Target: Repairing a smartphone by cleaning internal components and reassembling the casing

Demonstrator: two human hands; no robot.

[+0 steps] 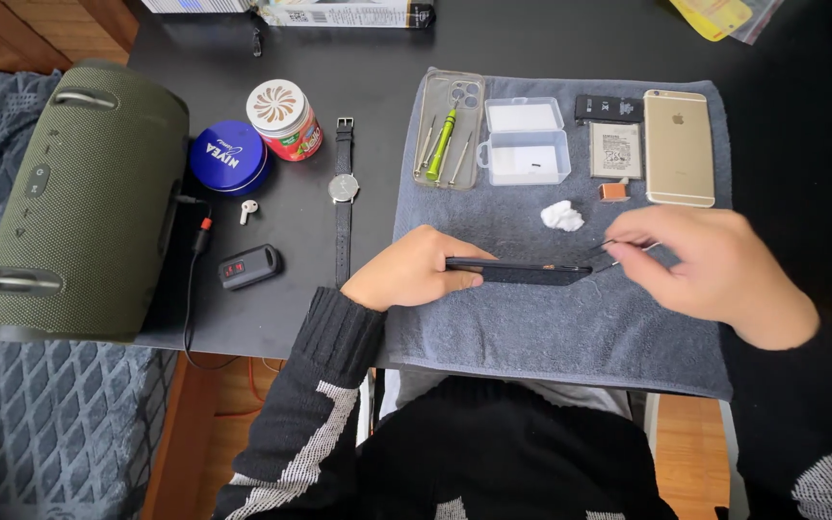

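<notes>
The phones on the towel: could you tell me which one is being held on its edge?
The dark phone, near the towel's front: the left hand holds it on its long edge while the right hand works at its end. The gold phone lies flat, untouched.

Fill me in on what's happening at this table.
A person is working on a dark phone held on edge over a grey towel. The left hand steadies it, while the right hand holds tweezers at its end. Screwdrivers, a clear plastic box, a battery and a gold phone lie along the towel's far side.
</notes>
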